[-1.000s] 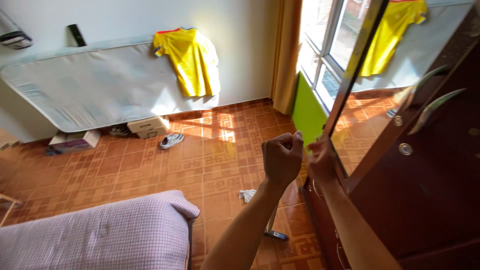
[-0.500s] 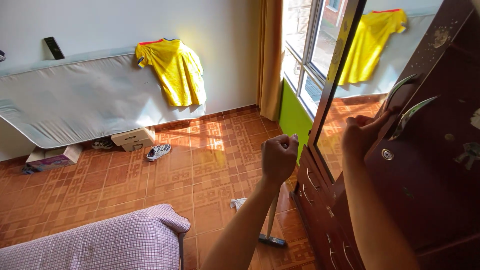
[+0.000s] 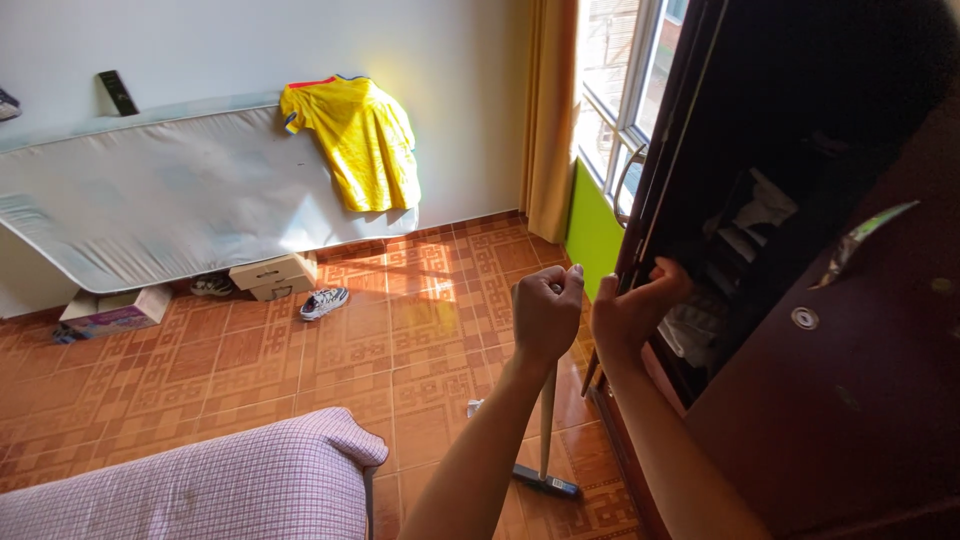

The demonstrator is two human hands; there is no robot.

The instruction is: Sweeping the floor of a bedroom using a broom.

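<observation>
Gripping: left hand (image 3: pixel 545 315) fingers around broom handle (image 3: pixel 547 420), right hand (image 3: pixel 630 312) fingers curled on wardrobe door (image 3: pixel 665 150) edge.

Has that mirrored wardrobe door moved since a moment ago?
Yes. The wardrobe door has swung open toward the window, exposing clothes; the right hand grips its edge.

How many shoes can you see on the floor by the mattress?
2: a white sneaker in the open beside the drawer box, and a darker shoe tucked under the mattress. More may be hidden beneath.
</observation>
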